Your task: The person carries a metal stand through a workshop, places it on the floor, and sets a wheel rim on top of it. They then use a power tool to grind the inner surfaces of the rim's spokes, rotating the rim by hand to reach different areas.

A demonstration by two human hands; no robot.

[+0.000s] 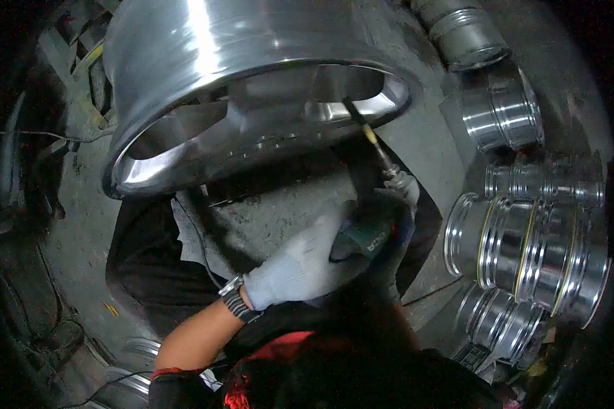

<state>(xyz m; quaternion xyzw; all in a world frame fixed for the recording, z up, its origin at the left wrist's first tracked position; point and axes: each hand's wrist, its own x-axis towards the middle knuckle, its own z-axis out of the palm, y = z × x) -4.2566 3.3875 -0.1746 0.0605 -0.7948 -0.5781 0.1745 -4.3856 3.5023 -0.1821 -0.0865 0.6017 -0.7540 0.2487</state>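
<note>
A large polished metal wheel rim (205, 61) lies tilted in front of me, its open side facing me. I grip a green hand-held grinder (366, 238) in both hands. Its thin shaft (370, 136) reaches up into the rim's inner edge. My left hand (300, 266), in a white glove with a watch (237, 298) at the wrist, wraps the tool's body. My right hand (397, 204), in a darker glove, closes around the tool's front, nearer the shaft.
Several shiny rims (525, 252) are stacked at the right, with more behind them (505, 109) and at the top (464, 34). A dark mat (143, 259) lies on the grey floor under the big rim. A thin cable (198, 245) runs across it.
</note>
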